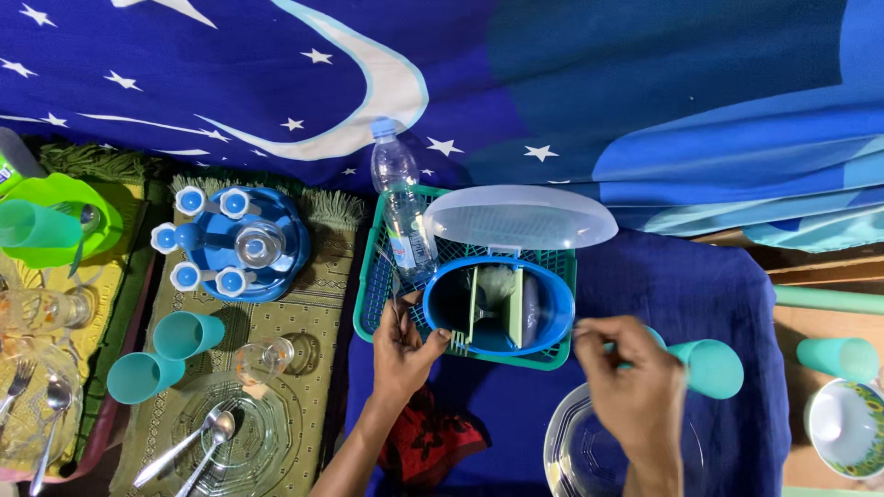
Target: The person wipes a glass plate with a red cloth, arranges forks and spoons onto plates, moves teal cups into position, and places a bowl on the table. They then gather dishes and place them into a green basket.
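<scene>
My left hand (402, 350) pinches the rim of the blue oval cutlery holder (497, 308), which sits in the green mesh basket (373, 285) mid-worktop, clear lid (520, 218) tipped back. Right hand (631, 377) hovers just right of it, fingers curled loosely, holding nothing I can see. Holder: light, stiff, smooth plastic, probably slippery; best gripped at the rim. A teal cup (709, 366) lies by my right hand.

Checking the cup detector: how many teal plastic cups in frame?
4 teal plastic cups: two lying on the green mat at left, one by the right hand, one at the far right. A greener cup sits far left; others may be hidden.
</scene>
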